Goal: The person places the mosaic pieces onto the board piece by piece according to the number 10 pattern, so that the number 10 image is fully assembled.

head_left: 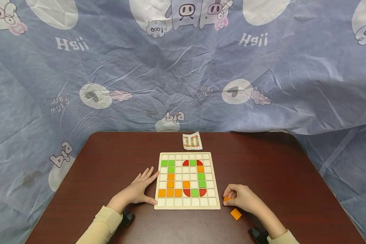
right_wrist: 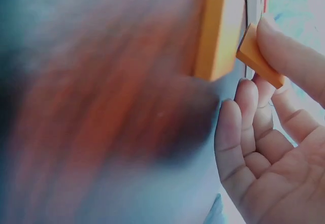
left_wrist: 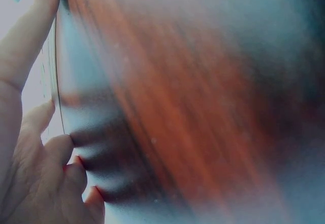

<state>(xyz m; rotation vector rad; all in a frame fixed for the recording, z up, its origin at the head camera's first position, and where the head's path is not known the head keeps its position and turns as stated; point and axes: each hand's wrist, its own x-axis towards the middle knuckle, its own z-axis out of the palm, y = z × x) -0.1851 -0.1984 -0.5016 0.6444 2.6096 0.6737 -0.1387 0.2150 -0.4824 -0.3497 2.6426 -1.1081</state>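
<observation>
A pale wooden grid board (head_left: pixel 186 206) lies on the table, with green, orange and red tiles set in some of its squares. My left hand (head_left: pixel 137 189) is spread at the board's left edge, thumb and forefinger touching it; the left wrist view shows that hand (left_wrist: pixel 45 178) with its fingers at the rim. Beside the board's lower right corner, my right hand (head_left: pixel 242 198) pinches an orange square tile (right_wrist: pixel 258 56) between thumb and fingers. A second orange tile (head_left: pixel 236 214) lies on the table just below that hand.
A small printed pattern card (head_left: pixel 192 141) lies behind the board, its edges slightly curled. The dark brown table (head_left: pixel 262 159) extends to both sides, and a blue patterned cloth (head_left: pixel 183 74) hangs along its back edge.
</observation>
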